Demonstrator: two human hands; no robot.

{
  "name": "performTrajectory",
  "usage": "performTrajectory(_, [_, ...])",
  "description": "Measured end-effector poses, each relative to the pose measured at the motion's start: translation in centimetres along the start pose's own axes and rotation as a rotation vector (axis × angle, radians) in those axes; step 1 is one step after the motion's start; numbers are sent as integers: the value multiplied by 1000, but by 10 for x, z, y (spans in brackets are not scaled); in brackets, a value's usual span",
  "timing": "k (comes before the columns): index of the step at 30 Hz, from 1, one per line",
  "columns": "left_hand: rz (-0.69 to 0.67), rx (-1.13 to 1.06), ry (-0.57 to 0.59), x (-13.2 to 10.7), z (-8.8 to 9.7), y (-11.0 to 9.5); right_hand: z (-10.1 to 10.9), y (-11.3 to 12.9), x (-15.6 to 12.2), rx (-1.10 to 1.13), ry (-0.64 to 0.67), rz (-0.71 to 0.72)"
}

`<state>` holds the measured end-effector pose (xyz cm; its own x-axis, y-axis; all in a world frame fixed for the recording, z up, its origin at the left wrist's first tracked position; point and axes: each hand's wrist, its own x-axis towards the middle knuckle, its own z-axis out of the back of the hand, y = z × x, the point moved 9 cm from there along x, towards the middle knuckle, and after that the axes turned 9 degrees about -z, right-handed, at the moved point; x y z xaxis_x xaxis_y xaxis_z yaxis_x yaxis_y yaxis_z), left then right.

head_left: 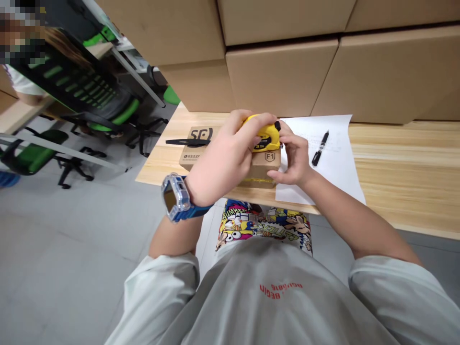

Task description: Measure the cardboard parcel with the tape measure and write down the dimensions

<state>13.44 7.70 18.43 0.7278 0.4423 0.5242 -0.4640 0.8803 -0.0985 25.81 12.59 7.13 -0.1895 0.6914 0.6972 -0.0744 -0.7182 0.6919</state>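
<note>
A yellow and black tape measure (268, 139) is in my left hand (230, 153), fingers wrapped over its top, above the right part of a small brown cardboard box (196, 155). A flat black strip (187, 142), perhaps its strap, sticks out to the left from under that hand. My right hand (296, 158) curves around the box's right end. Its thumb rests at the front corner and its fingertips reach beside the tape measure, partly hidden. Low along the box's front runs a thin yellow strip (258, 181).
A white sheet of paper (334, 177) with faint writing lies on the wooden table (402, 177), a black pen (321, 148) on it. Large cardboard boxes (280, 76) form a wall behind. Green and black chairs (108, 100) and a seated person are at the left.
</note>
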Motion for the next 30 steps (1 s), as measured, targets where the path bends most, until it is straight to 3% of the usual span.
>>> performTrajectory(8, [66, -45, -80, -1, -9, 10, -2, -2, -1, 7, 20, 1])
performTrajectory(11, [82, -72, -91, -4, -14, 12, 11, 1, 7, -40, 12, -36])
performTrajectory(13, [72, -77, -86, -5, -18, 10, 41, 1, 14, -132, -116, -104])
performTrajectory(17, [69, -62, -116, -6, -20, 8, 135, 8, 15, -406, -558, -240])
performTrajectory(19, [90, -53, -122, -7, -22, 9, 165, 13, 13, -524, -632, -308])
performTrajectory(22, [122, -2, -125, -8, -25, 10, 170, -6, 12, -763, -402, -603])
performTrajectory(24, [119, 41, -138, -9, -25, 7, 166, -33, -3, -930, -195, -903])
performTrajectory(26, [115, 74, -152, -10, -25, 4, 162, -55, -22, -974, -90, -1108])
performTrajectory(30, [145, 81, -165, -13, -23, 3, 149, -83, -31, -714, -8, -1114])
